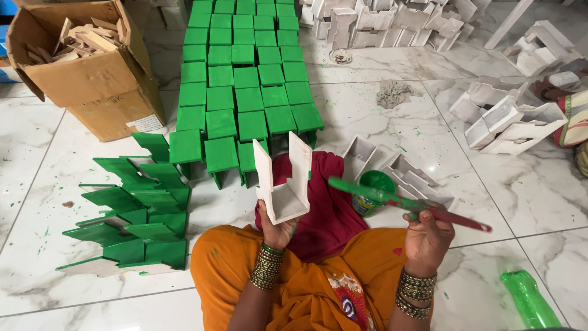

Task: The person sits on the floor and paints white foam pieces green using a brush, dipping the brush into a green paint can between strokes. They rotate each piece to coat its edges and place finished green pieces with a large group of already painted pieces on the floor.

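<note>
Head view: a person seated on a marble floor (380,116) grips an unpainted white stand (283,179) from below, the left hand (277,228) clamped on its base and lifting it upright above a maroon cloth (327,202) spread over the lap. The right hand (427,236), at 4 o'clock from the stand, is closed around a brush (407,203) that is coated in green and slants up toward 10 o'clock, its tip near the stand but apart from it. A green paint pot (373,190) sits on the floor just behind the brush. Painted green stands (245,79) fill tight rows running toward 12 o'clock, and more green pieces (131,208) lie stacked at 9 o'clock. A cardboard box (92,67) of wood offcuts stands at 10 o'clock. Unpainted white pieces (502,119) are heaped at 2 o'clock, more of them (380,21) at 1 o'clock, with a grey rag (394,93) on the floor between. A green bottle (530,300) lies at 5 o'clock. Bangles ring both wrists
</note>
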Tool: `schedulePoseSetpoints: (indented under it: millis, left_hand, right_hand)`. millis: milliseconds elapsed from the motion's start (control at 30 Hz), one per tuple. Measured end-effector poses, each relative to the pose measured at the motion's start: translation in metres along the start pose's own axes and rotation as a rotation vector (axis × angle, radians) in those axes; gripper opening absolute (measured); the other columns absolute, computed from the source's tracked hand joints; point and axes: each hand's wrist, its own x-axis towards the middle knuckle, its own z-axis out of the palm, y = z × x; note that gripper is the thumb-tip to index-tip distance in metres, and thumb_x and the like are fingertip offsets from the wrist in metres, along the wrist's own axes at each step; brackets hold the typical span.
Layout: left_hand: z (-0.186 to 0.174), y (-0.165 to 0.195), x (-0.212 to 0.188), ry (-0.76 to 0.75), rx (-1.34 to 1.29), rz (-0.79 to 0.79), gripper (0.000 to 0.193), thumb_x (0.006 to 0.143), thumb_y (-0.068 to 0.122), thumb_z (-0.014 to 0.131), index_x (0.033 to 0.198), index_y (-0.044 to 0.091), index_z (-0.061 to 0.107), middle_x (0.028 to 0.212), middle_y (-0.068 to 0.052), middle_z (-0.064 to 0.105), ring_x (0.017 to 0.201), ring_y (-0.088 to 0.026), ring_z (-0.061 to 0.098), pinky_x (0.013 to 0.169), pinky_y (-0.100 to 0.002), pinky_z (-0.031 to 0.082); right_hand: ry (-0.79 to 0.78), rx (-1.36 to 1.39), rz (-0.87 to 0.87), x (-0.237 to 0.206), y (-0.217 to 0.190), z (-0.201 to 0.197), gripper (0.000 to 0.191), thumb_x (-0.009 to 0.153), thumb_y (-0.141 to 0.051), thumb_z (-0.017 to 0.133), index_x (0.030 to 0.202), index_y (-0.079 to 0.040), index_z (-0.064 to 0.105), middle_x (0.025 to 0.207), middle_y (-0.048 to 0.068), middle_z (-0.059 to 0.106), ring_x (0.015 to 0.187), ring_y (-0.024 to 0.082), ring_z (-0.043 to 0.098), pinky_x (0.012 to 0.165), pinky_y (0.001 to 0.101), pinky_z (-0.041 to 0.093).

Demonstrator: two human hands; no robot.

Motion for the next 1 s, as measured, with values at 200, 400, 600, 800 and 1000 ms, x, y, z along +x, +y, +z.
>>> schedulePoseSetpoints:
  millis: [200,400,600,800,1000]
  left_hand:
    - [-0.006,-0.004,0.006,-0.008,-0.028,-0.034,0.082,0.096,0.070,0.048,0.149,0.007,0.041,0.141,-0.016,0.056,0.124,-0.034,0.062,0.099,-0.055,0.057]
    - [-0.008,-0.008,0.004,-0.056,-0.010,-0.059,0.082,0.098,0.069,0.048,0.151,0.006,0.040,0.142,-0.017,0.056,0.124,-0.036,0.061,0.099,-0.055,0.056]
    - [-0.006,-0.006,0.002,-0.055,0.014,-0.068,0.083,0.097,0.070,0.047,0.151,0.008,0.039,0.143,-0.017,0.055,0.124,-0.036,0.061,0.099,-0.057,0.055]
    - [-0.004,-0.004,0.001,-0.063,0.011,-0.082,0.083,0.097,0.070,0.048,0.151,0.008,0.039,0.144,-0.015,0.055,0.126,-0.035,0.060,0.101,-0.056,0.054]
    - [-0.005,-0.007,0.007,-0.059,0.032,-0.077,0.083,0.096,0.070,0.048,0.151,0.009,0.039,0.144,-0.015,0.054,0.127,-0.035,0.059,0.101,-0.056,0.055]
  right_hand:
    - [0.022,-0.020,0.034,0.002,0.013,0.008,0.012,0.102,-0.008,0.071,0.105,0.002,0.064,0.103,0.013,0.072,0.091,0.024,0.074,0.081,0.0411,0.065]
    - [0.077,-0.066,0.088,0.002,0.021,0.015,0.008,0.102,-0.006,0.069,0.102,-0.001,0.064,0.097,0.011,0.073,0.085,0.022,0.074,0.078,0.0394,0.065]
    - [0.118,-0.097,0.102,0.002,0.018,0.020,0.007,0.102,-0.006,0.068,0.100,0.000,0.064,0.094,0.011,0.073,0.082,0.022,0.074,0.076,0.0377,0.065]
    - [0.143,-0.109,0.112,0.002,0.021,0.020,0.008,0.101,-0.007,0.070,0.100,-0.001,0.064,0.092,0.010,0.072,0.080,0.022,0.074,0.074,0.0373,0.065]
    - [0.196,-0.092,0.079,0.008,0.015,0.012,0.009,0.101,-0.008,0.071,0.100,-0.004,0.063,0.091,0.008,0.071,0.078,0.021,0.073,0.073,0.0381,0.064]
